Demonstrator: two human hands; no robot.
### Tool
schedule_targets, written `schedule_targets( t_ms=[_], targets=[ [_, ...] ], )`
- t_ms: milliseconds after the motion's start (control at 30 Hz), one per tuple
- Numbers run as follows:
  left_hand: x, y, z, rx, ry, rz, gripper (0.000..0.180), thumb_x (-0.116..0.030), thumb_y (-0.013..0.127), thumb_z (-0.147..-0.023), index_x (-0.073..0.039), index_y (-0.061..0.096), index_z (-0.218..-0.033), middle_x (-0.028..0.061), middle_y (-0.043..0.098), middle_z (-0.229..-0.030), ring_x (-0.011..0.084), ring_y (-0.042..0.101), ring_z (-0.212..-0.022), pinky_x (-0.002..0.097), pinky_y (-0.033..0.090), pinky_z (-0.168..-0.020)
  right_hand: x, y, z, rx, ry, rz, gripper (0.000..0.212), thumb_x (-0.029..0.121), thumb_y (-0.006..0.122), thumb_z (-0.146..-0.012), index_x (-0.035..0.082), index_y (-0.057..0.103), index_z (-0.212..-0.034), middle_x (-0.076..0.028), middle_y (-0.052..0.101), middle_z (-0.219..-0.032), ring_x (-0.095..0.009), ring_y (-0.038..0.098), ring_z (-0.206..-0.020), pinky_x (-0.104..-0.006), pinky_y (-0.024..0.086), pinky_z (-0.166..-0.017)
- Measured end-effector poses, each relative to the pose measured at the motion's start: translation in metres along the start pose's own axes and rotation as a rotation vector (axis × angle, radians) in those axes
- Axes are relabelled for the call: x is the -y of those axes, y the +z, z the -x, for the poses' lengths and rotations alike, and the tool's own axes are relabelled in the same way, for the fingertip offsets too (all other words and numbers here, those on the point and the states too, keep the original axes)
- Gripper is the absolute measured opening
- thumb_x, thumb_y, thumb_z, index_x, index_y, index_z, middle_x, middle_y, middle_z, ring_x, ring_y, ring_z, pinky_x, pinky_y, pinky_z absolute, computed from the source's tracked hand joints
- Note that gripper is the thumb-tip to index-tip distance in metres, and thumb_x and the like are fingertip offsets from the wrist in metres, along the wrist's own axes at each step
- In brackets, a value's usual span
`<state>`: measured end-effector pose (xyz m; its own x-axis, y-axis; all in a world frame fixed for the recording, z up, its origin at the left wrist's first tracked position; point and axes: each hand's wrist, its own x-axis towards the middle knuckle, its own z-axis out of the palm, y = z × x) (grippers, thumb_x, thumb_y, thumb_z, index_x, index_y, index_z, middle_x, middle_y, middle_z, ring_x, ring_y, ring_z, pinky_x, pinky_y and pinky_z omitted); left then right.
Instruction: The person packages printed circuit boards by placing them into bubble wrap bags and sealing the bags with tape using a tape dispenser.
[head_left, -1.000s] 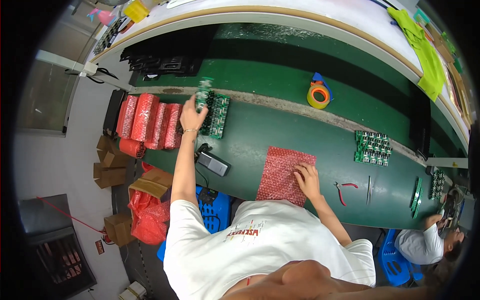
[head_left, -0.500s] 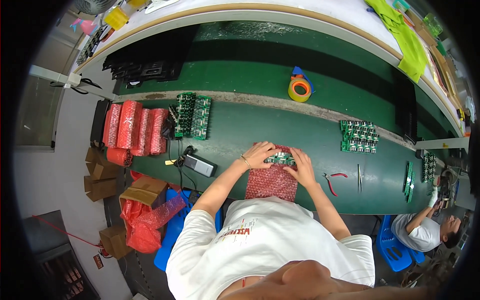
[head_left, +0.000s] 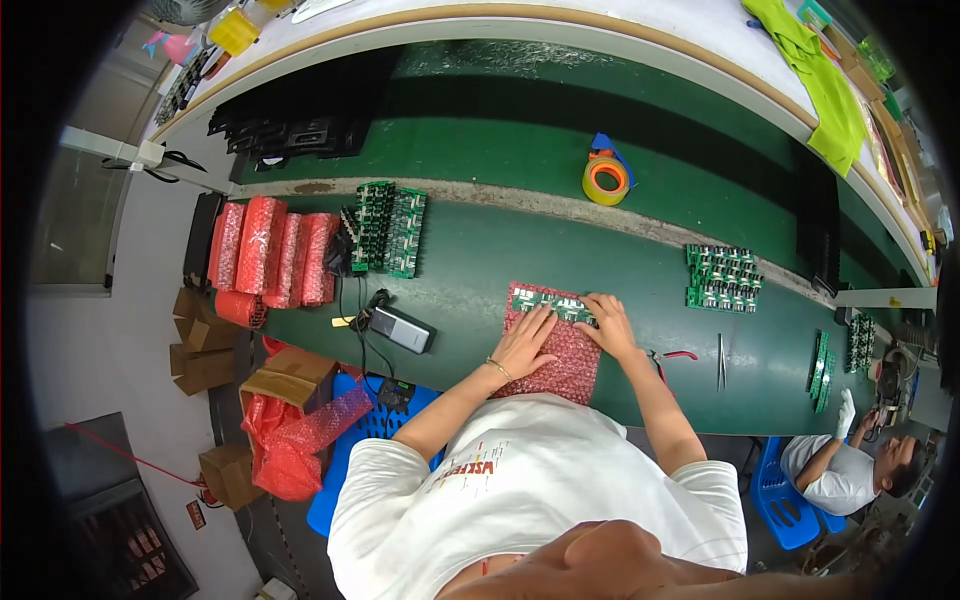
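A sheet of red bubble wrap [head_left: 553,372] lies on the green bench right in front of me. Across its far end rests a narrow green circuit board [head_left: 536,300] with pale components. My left hand [head_left: 525,345] lies flat on the wrap with its fingers stretched out, their tips at the board's near edge. At the board's right end, my right hand [head_left: 610,327] has its thumb by the near edge and its fingers by the far edge, closed round that end. Part of the board's right end is hidden under those fingers.
Red bubble-wrapped bundles [head_left: 262,250] and upright circuit boards [head_left: 390,230] stand at left, near a black-and-grey device [head_left: 402,329]. Pliers [head_left: 662,362], tweezers [head_left: 722,362] and more boards [head_left: 722,278] lie at right. Beyond is a tape dispenser [head_left: 606,178]; a co-worker [head_left: 840,465] sits far right.
My left hand has drawn back from the board's left end onto the wrap and flattened, uncovering more of the board. My right hand has shifted slightly right and nearer.
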<state>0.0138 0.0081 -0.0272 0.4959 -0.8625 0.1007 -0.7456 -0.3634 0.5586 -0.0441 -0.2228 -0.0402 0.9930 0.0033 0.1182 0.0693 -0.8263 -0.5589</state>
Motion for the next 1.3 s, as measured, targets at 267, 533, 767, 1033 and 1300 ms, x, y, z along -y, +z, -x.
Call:
schedule_targets(
  t_ms=[267,533,767,1033,1300],
  targets=[
    [-0.003,0.017,0.005,0.037,-0.112,-0.219,0.071,-0.043,0.054,-0.088,-0.003,0.035,-0.142,0.0156,0.024,-0.153,0.0309,0.022,-0.141,0.0474,0.02,-0.113,-0.003,-0.017,-0.028,0.023,-0.014,0.021,0.049,0.027,0.075,-0.073,0.01,0.06,-0.117,-0.007,0.059,-0.109,-0.025,0.053,-0.097,-0.0342,0.04,-0.09],
    [-0.012,0.025,0.008,-0.007,-0.135,-0.298,0.068,-0.041,0.053,-0.088,-0.004,0.035,-0.142,0.0154,0.025,-0.153,0.0323,0.025,-0.139,0.0486,0.017,-0.113,-0.013,-0.018,-0.06,0.519,0.299,-0.204,0.033,0.024,0.075,-0.072,0.009,0.063,-0.098,-0.005,0.06,-0.09,-0.024,0.056,-0.081,-0.0325,0.044,-0.077],
    [0.003,0.028,0.039,-0.105,-0.048,-0.2,0.066,-0.04,0.052,-0.089,-0.007,0.036,-0.143,0.0145,0.025,-0.153,0.0318,0.024,-0.14,0.049,0.015,-0.113,0.044,-0.006,0.008,0.287,-0.121,0.108,0.022,0.016,0.071,-0.071,0.009,0.057,-0.087,-0.007,0.057,-0.097,-0.027,0.054,-0.086,-0.0362,0.043,-0.083],
    [-0.005,0.004,0.044,0.096,-0.083,-0.191,0.064,-0.041,0.052,-0.089,-0.007,0.038,-0.142,0.015,0.027,-0.152,0.032,0.022,-0.141,0.0495,0.012,-0.115,0.064,0.009,0.051,0.143,0.068,-0.061,0.028,0.02,0.066,-0.08,0.006,0.059,-0.104,-0.01,0.053,-0.121,-0.03,0.052,-0.105,-0.0366,0.041,-0.092],
    [0.02,-0.001,0.049,0.078,-0.001,0.037,0.055,-0.039,0.056,-0.088,-0.008,0.05,-0.133,0.0127,0.038,-0.147,0.029,0.033,-0.137,0.0496,0.021,-0.113,0.083,0.029,0.026,-0.021,0.014,0.237,0.06,0.031,0.059,-0.087,0.01,0.041,-0.139,-0.016,0.036,-0.145,-0.032,0.034,-0.133,-0.0458,0.024,-0.111]
  ],
)
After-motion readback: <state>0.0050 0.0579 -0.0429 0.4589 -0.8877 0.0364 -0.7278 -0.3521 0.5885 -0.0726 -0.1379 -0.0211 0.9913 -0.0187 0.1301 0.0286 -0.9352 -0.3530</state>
